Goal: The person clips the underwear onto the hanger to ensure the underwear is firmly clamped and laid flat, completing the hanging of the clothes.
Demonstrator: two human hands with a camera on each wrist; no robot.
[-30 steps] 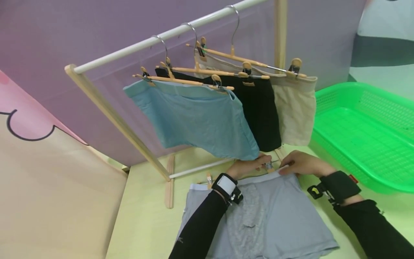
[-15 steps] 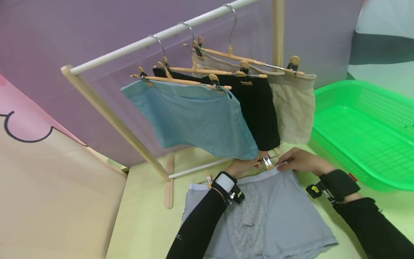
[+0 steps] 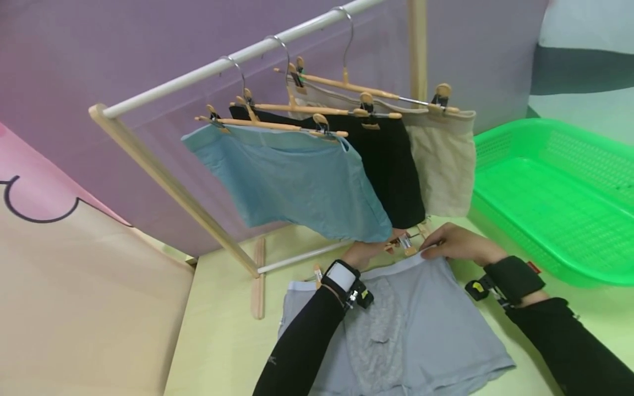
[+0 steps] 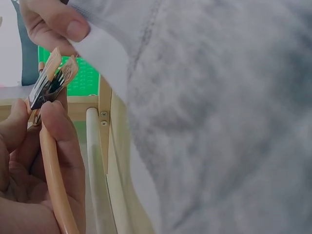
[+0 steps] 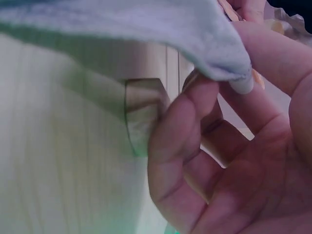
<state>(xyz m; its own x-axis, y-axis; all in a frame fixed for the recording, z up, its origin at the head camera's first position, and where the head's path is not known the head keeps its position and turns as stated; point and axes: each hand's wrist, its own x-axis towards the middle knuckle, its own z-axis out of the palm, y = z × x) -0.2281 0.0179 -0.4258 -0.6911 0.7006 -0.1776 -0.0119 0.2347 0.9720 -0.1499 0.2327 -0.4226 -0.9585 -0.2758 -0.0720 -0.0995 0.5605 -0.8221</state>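
Observation:
Grey boxer briefs (image 3: 436, 319) lie on the table with the waistband toward the rack. My left hand (image 3: 366, 252) grips the end of a clip hanger, partly hidden behind the light blue boxer briefs (image 3: 297, 170). In the left wrist view its thumb and finger squeeze a hanger clip (image 4: 51, 80), whose jaws are parted with no cloth between them. The orange hanger bar (image 4: 54, 180) runs across that palm. My right hand (image 3: 463, 243) pinches the waistband's right corner (image 5: 214, 53), just beside the clip. The other clip (image 3: 318, 275) is at the waistband's left part.
A wooden rack with a white rod (image 3: 173, 88) stands behind. Black boxer briefs (image 3: 388, 165) and beige boxer briefs (image 3: 443, 165) hang from it on clip hangers, beside the light blue pair. A green plastic basket (image 3: 550, 220) stands at the right.
The clip in my left hand has tipped and shows more clearly beside the waistband corner. My right hand keeps its pinch on the waistband. The head view has shifted slightly.

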